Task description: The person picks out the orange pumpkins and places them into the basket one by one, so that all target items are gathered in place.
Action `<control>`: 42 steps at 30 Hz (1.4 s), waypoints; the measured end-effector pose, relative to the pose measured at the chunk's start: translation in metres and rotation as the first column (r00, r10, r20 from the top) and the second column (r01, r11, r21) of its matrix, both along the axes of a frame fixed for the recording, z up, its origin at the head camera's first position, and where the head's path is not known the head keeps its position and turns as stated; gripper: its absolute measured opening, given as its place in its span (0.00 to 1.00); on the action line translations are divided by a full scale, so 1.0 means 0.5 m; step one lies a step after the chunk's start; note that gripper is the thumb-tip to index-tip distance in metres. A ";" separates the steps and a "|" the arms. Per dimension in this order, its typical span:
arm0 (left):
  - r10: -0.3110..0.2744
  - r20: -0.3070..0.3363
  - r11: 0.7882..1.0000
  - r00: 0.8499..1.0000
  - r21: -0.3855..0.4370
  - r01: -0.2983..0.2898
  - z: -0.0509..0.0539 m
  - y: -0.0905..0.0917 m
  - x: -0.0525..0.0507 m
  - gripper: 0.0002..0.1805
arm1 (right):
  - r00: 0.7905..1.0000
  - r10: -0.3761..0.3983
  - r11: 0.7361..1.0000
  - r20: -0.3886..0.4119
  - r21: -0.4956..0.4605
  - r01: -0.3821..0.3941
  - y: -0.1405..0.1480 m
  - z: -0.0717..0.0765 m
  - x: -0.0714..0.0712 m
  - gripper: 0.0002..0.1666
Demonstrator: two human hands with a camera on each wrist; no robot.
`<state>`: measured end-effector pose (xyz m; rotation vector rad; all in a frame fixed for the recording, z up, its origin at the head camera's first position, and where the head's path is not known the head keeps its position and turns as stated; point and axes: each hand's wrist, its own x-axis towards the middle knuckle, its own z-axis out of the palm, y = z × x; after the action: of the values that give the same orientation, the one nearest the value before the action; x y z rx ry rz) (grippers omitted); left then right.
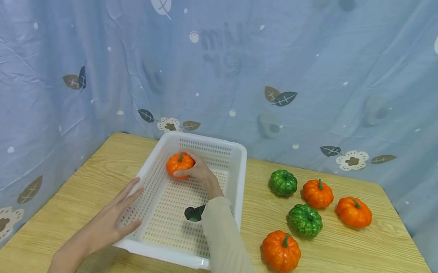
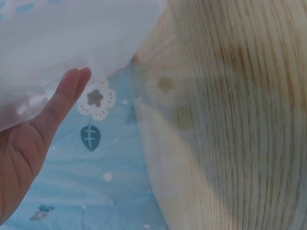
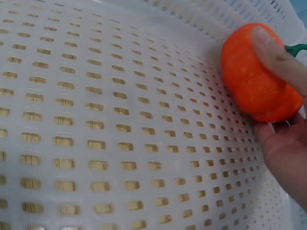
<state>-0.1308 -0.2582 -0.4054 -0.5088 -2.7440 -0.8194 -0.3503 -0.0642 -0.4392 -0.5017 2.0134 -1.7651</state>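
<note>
A right hand (image 1: 199,171) is gripping one orange pumpkin (image 1: 177,164), thumb and fingers curling round it, inside the far left part of one white perforated plastic basket (image 1: 165,254). The left hand (image 1: 109,223) is resting with fingers extended against the basket's left side. To the basket's right, three orange pumpkins (image 1: 318,194) and two green pumpkins (image 1: 305,221) are sitting on a wood-grain table (image 1: 370,271). A blue leaf-and-flower-print cloth (image 1: 227,65) is hanging behind.

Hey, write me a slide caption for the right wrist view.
The right grip holds a green-stemmed orange pumpkin inside a white perforated basket.
</note>
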 end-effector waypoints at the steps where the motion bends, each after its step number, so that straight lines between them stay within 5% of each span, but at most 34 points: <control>1: 0.000 0.002 1.000 1.000 -0.003 0.000 0.001 0.000 0.001 0.40 | 1.000 0.004 1.000 -0.017 0.023 -0.003 -0.001 0.002 0.002 0.46; 7: 0.019 0.006 1.000 1.000 -0.018 -0.019 0.004 -0.004 0.002 0.40 | 0.974 0.083 0.952 -0.209 0.304 -0.015 -0.006 0.015 0.008 0.50; 12: 0.015 0.041 1.000 0.999 0.002 -0.015 0.000 -0.003 0.003 0.40 | 0.979 0.092 0.921 -0.184 0.389 -0.014 -0.003 0.023 0.016 0.56; 17: 0.012 0.047 1.000 0.999 0.007 -0.013 -0.001 -0.003 0.002 0.40 | 0.981 0.102 0.926 -0.163 0.377 -0.034 0.003 0.028 0.017 0.58; 28: 0.019 0.026 1.000 0.999 0.001 -0.019 0.001 -0.003 0.005 0.40 | 0.993 0.078 0.975 -0.093 0.214 -0.057 0.014 0.035 0.017 0.45; 42: 0.015 0.001 1.000 1.000 0.007 -0.015 0.003 0.005 0.004 0.40 | 0.991 0.041 0.975 -0.127 0.221 -0.012 0.013 0.018 0.007 0.46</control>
<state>-0.1286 -0.2555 -0.4041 -0.4860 -2.7415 -0.8264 -0.3466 -0.0579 -0.4302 -0.5827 2.2479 -1.5037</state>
